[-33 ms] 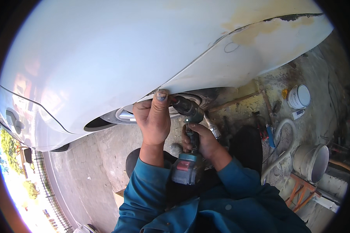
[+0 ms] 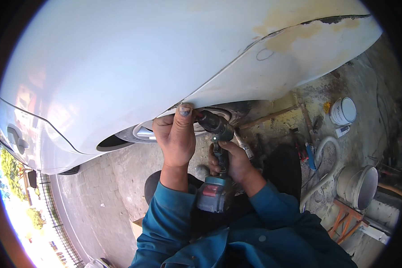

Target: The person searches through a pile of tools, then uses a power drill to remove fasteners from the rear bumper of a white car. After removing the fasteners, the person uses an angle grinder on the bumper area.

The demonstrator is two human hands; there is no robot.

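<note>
My right hand (image 2: 237,163) is wrapped round the grip of a dark green and black cordless drill (image 2: 218,128). Its battery pack hangs toward my lap, and its chuck points up and left at the wheel arch edge (image 2: 176,106) of a pale car (image 2: 134,62). A small light glows on the drill body. Closed at that edge is my left hand (image 2: 176,136), its thumb pressed there beside the drill's tip and its fingers curled underneath. The fingers partly hide the contact point. Behind both hands shows the car's wheel (image 2: 146,132).
Tan filler patches (image 2: 295,35) and a drawn oval mark the panel at right. On the floor at right are a white tub (image 2: 343,111), a pale hose (image 2: 328,174), a large bucket (image 2: 367,187), a blue-handled tool (image 2: 310,157) and an orange-brown stand (image 2: 344,219).
</note>
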